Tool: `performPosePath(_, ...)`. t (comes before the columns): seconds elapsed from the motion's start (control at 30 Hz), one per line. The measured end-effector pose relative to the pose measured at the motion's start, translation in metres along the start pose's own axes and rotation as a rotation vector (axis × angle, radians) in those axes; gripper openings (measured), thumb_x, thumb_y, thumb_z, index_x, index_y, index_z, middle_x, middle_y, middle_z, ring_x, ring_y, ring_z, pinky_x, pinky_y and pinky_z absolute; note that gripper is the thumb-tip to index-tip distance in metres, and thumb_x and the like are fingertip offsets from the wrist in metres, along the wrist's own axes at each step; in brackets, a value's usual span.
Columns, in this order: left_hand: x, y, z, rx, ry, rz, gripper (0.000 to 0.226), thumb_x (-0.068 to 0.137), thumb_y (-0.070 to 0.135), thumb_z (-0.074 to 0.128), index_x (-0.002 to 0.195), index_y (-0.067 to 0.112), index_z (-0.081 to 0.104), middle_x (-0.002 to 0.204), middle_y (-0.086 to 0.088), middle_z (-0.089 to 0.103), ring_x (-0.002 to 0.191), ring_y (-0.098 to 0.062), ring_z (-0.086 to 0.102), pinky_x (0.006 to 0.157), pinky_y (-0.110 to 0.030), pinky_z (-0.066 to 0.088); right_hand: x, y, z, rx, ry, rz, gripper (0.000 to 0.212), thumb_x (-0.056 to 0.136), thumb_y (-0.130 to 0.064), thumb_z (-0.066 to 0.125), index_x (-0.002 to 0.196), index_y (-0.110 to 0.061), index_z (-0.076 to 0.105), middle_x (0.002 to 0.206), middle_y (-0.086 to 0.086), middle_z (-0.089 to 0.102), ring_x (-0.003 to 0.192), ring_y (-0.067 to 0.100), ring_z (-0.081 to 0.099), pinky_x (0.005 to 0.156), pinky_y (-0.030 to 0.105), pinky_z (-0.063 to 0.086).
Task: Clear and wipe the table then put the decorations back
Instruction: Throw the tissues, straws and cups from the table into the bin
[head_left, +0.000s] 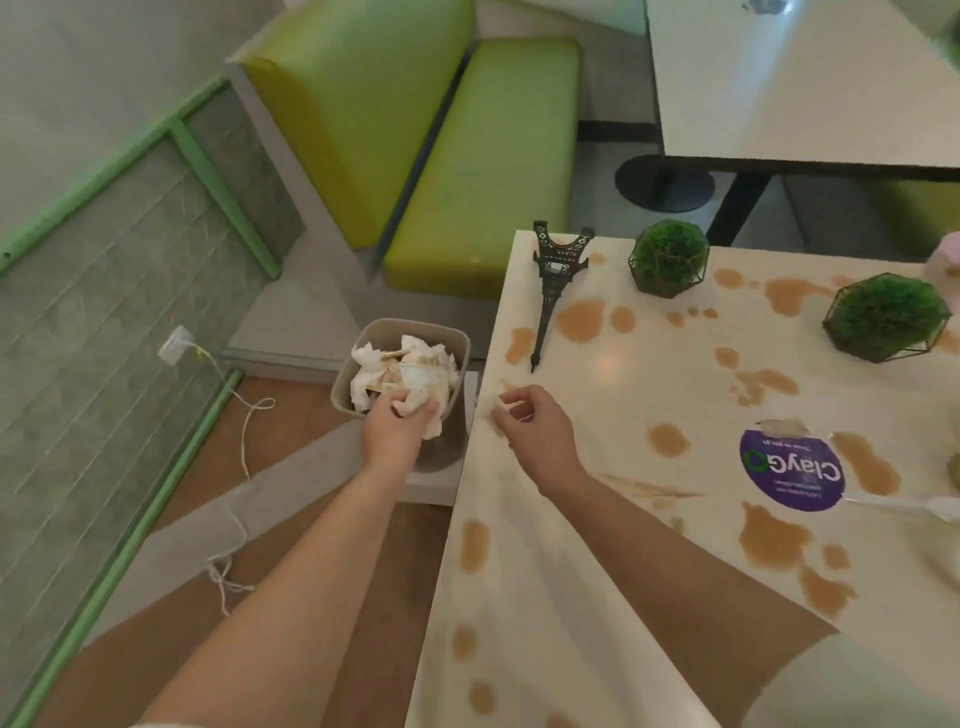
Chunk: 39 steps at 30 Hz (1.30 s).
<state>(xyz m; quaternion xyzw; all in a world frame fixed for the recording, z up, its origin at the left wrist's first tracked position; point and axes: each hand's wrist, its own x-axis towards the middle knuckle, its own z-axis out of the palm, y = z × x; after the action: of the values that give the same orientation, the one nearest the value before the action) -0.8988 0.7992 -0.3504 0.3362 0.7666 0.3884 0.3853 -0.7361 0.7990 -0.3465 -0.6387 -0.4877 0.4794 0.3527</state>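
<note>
At centre frame, beside the table (613, 395) edge, crumpled tissue (415, 405) is gripped by the left hand (392, 431) over the grey bin (363, 338), already heaped with soiled paper. The right hand (535, 431) is curled at the table's edge; a small pale scrap appears pinched, though this cannot be confirmed.

Risks judged: the overfull bin could shed paper onto the floor; the toppled metal tower model (553, 291), thin and latticed, lies near the edge and could be knocked off by a sweep.

Tabletop: glossy, pale, blotched with tan spills. Two wire-framed faceted moss balls (669, 257) stand at upper right, unmoved.
</note>
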Motion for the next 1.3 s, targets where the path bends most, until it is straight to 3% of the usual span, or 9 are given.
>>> performPosePath(0.1,0.033,-0.010,-0.018,0.079,0.008,-0.029,0.038,0.093,0.020,0.064,0.129,0.014,0.054,0.111,0.002,0.055,0.096,-0.017,0.054,0.083,-0.032,0.048,0.018,-0.006,0.025,-0.046,-0.016,0.000,0.013,0.093,-0.024,0.063,0.104,-0.019,0.062,0.093,0.000,0.064,0.081,0.016,0.061,0.070,0.026,0.054)
performPosePath(0.17,0.062,-0.021,-0.031,0.107,0.015,-0.040,0.034,0.091,0.014,0.065,0.124,0.016,0.056,0.109,0.004,0.056,0.098,-0.019,0.058,0.091,-0.037,0.052,0.033,-0.009,0.048,-0.073,-0.038,0.006,0.012,0.094,-0.023,0.062,0.105,-0.019,0.061,0.089,-0.003,0.062,0.075,0.009,0.058,0.058,0.011,0.045)
performPosePath(0.3,0.099,-0.033,-0.038,0.174,0.041,-0.009,0.023,0.084,0.011,0.069,0.104,0.019,0.060,0.107,0.000,0.059,0.093,-0.020,0.062,0.081,-0.039,0.057,0.051,-0.008,0.068,-0.112,-0.057,0.006,0.012,0.093,-0.020,0.064,0.103,-0.019,0.058,0.084,-0.008,0.057,0.071,0.004,0.054,0.047,0.006,0.037)
performPosePath(0.43,0.127,-0.040,-0.035,0.397,0.020,0.082,0.018,0.084,0.011,0.068,0.097,0.021,0.061,0.104,0.002,0.058,0.083,-0.013,0.054,0.056,-0.018,0.036,0.071,0.000,0.084,-0.218,-0.047,-0.024,0.010,0.092,-0.018,0.064,0.099,-0.021,0.057,0.095,-0.003,0.057,0.082,0.012,0.056,0.060,0.015,0.039)
performPosePath(0.7,0.162,-0.052,-0.026,0.846,-0.090,0.224,0.024,0.084,0.001,0.059,0.097,0.021,0.061,0.114,0.001,0.056,0.107,-0.023,0.053,0.084,-0.034,0.046,0.124,0.001,0.104,-0.524,-0.072,-0.180,0.005,0.091,-0.012,0.063,0.091,-0.017,0.062,0.104,-0.002,0.049,0.076,0.009,0.051,0.076,0.024,0.047)
performPosePath(0.93,0.176,-0.058,-0.020,1.275,-0.165,0.320,0.030,0.094,0.032,0.050,0.120,0.035,0.064,0.125,0.001,0.057,0.118,-0.023,0.046,0.094,-0.037,0.035,0.156,0.017,0.124,-0.862,-0.212,-0.277,0.026,0.094,-0.006,0.055,0.116,-0.015,0.066,0.124,0.002,0.050,0.100,0.024,0.058,0.090,0.036,0.052)
performPosePath(1.07,0.173,-0.054,-0.022,1.316,-0.172,0.278,0.031,0.092,0.031,0.034,0.090,0.033,0.066,0.116,0.002,0.057,0.110,-0.021,0.044,0.094,-0.042,0.028,0.152,0.019,0.121,-1.177,-0.298,-0.458,0.030,0.092,-0.015,0.054,0.119,-0.022,0.065,0.122,0.000,0.060,0.112,0.025,0.045,0.093,0.035,0.037)
performPosePath(1.17,0.166,-0.050,-0.026,1.292,-0.166,0.243,0.041,0.092,0.038,0.030,0.073,0.029,0.065,0.097,0.005,0.065,0.104,-0.017,0.047,0.094,-0.039,0.025,0.140,0.015,0.110,-1.039,-0.274,-0.432,0.036,0.097,-0.018,0.048,0.129,-0.028,0.061,0.125,-0.002,0.061,0.113,0.023,0.042,0.095,0.035,0.036)
performPosePath(1.3,0.151,-0.043,-0.028,1.309,-0.106,0.276,0.042,0.094,0.050,0.035,0.119,0.032,0.063,0.127,0.002,0.056,0.123,-0.020,0.041,0.100,-0.040,0.024,0.121,0.007,0.087,-0.621,-0.210,-0.276,0.029,0.096,-0.019,0.053,0.121,-0.022,0.066,0.122,0.000,0.057,0.113,0.020,0.051,0.099,0.034,0.044)
